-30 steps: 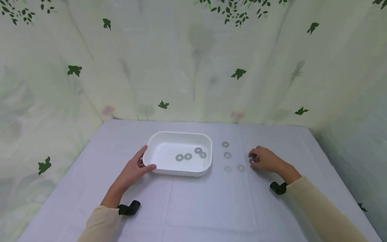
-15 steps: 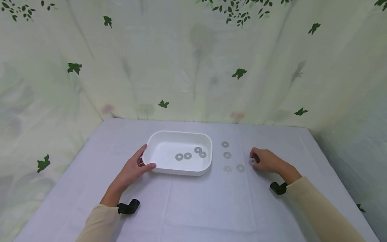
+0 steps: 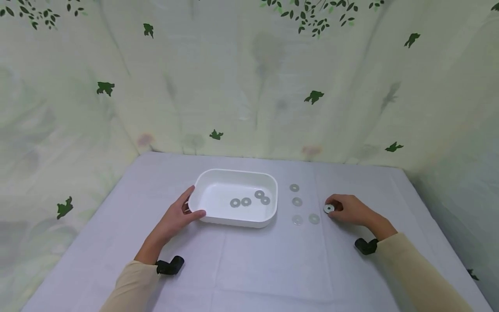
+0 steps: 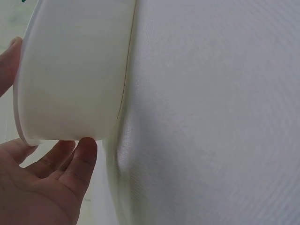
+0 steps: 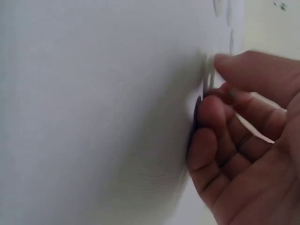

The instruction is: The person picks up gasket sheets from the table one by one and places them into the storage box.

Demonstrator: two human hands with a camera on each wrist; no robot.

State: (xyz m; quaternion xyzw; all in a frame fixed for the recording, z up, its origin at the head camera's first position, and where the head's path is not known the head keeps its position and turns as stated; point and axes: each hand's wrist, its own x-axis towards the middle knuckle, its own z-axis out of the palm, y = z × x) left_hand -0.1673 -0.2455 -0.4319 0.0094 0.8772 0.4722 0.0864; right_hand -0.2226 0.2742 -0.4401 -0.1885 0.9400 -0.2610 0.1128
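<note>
A white rectangular tray point(image 3: 234, 221) stands on the table, with several flat grey washers point(image 3: 235, 203) lying in it. My left hand point(image 3: 173, 221) holds its left end, thumb over the front rim and fingers against the end wall; the left wrist view shows fingertips on the tray's outer side point(image 4: 70, 84). To the right of the tray, my right hand point(image 3: 348, 209) pinches a washer point(image 3: 329, 209) low over the cloth, its round face showing. Edge-on in the right wrist view, this washer point(image 5: 209, 75) sits by the thumb tip; the lower fingers curl against the table.
Between the tray and my right hand, several more washers lie flat on the cloth, including one at the back point(image 3: 294, 187) and one nearest that hand point(image 3: 314, 219). A white cloth covers the table point(image 3: 273, 264). Behind it hangs a leaf-patterned curtain point(image 3: 234, 86).
The washer at my right fingertips, partly covered by the fingers at first, now shows its whole face. My right hand has shifted slightly. The left hand and tray keep their places.
</note>
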